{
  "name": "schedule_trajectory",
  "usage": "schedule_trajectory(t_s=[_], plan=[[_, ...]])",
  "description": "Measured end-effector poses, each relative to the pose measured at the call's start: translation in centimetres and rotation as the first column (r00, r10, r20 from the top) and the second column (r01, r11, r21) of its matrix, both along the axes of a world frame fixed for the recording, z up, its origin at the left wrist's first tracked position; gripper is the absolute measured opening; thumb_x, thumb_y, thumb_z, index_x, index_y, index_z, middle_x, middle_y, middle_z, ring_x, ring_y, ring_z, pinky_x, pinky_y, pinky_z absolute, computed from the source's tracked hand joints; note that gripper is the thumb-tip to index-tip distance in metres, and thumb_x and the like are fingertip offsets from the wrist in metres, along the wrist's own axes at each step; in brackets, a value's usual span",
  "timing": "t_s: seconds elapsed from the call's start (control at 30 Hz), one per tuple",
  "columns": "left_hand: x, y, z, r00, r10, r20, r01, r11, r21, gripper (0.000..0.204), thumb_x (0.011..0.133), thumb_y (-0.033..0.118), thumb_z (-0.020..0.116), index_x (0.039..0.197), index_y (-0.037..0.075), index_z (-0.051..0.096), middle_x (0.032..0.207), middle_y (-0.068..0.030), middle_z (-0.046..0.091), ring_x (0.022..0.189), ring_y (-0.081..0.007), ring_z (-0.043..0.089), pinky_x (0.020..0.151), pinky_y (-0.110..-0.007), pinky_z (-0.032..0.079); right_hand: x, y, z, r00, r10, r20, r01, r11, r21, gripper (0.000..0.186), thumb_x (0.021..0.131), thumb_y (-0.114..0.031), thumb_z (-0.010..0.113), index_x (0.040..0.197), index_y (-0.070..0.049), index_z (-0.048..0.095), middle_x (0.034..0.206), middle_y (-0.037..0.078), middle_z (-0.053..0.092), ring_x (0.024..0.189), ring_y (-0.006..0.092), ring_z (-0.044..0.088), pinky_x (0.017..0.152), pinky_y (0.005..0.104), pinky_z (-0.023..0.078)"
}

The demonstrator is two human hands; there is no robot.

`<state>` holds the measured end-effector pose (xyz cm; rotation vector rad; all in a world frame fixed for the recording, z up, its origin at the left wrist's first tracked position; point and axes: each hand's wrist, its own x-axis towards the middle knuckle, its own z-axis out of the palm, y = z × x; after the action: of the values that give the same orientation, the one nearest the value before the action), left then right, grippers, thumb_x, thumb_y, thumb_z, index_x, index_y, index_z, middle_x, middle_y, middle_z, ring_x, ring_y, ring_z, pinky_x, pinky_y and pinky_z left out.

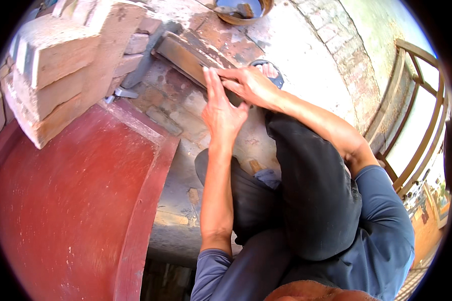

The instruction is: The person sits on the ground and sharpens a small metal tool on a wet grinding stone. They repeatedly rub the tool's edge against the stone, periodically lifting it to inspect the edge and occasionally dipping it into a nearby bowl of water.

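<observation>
My left hand and my right hand meet at the near end of a long, narrow brown block that lies at a slant near the floor. The left index and middle fingers stretch forward, pressed together. The right fingers reach across to the left, touching them, with the thumb tucked below. Whatever the two hands grip there is hidden under the fingers. A worn, pale-streaked strip of wood runs along the far side of the block.
A round basin with bluish water and a brown piece stands beyond the block. Pale bricks are stacked at the left, by a red wooden panel. My sandalled foot is right of the block; a wooden frame stands far right.
</observation>
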<state>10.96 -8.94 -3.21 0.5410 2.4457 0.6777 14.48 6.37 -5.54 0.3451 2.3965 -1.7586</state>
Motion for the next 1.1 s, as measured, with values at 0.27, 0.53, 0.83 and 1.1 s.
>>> schedule_trajectory(t_s=[0.27,0.53,0.83,1.1], plan=[[1.2,-0.8,-1.3,1.000,0.009,-0.020,-0.008,0.997,0.080,0.128,0.072,0.025,0.095,0.173,0.003,0.020,0.178,-0.0273,0.026,0.149,-0.0449,0.051,0.111,-0.050,0.055,0.5,-0.2,0.8,0.993,0.024,0.112,-0.024,1.000,-0.002,0.040,0.105,-0.014,0.065,0.143,-0.003,0.069,0.105,0.029,0.076,0.090,0.0463,0.074,0.080,0.0490,0.057],[2.6,-1.1,-0.6,0.997,-0.020,0.068,0.017,0.999,0.051,0.128,0.070,0.021,0.094,0.174,0.006,0.021,0.179,-0.0225,0.026,0.152,-0.0436,0.049,0.113,-0.049,0.054,3.4,-0.5,-0.8,0.999,-0.022,-0.042,0.023,0.999,0.023,0.044,0.103,-0.014,0.065,0.146,-0.002,0.066,0.111,0.030,0.075,0.094,0.0485,0.074,0.082,0.0498,0.058],[2.8,-1.6,0.2,0.995,-0.016,0.102,0.016,1.000,0.005,0.126,0.072,0.021,0.093,0.173,0.005,0.020,0.180,-0.0214,0.026,0.152,-0.0435,0.050,0.110,-0.049,0.056,3.3,-0.8,-0.2,0.996,0.005,0.087,0.000,0.999,-0.054,0.044,0.102,-0.015,0.064,0.144,-0.003,0.067,0.104,0.030,0.074,0.091,0.0505,0.072,0.081,0.0525,0.056],[2.0,-1.7,0.0,0.995,-0.040,0.092,0.045,0.998,-0.050,0.125,0.073,0.025,0.092,0.174,0.008,0.021,0.180,-0.0189,0.028,0.149,-0.0422,0.053,0.108,-0.049,0.057,2.9,-0.7,-0.3,0.999,0.036,0.022,-0.035,0.999,-0.004,0.045,0.105,-0.010,0.064,0.150,-0.003,0.065,0.108,0.030,0.075,0.085,0.0402,0.076,0.078,0.0447,0.057]])
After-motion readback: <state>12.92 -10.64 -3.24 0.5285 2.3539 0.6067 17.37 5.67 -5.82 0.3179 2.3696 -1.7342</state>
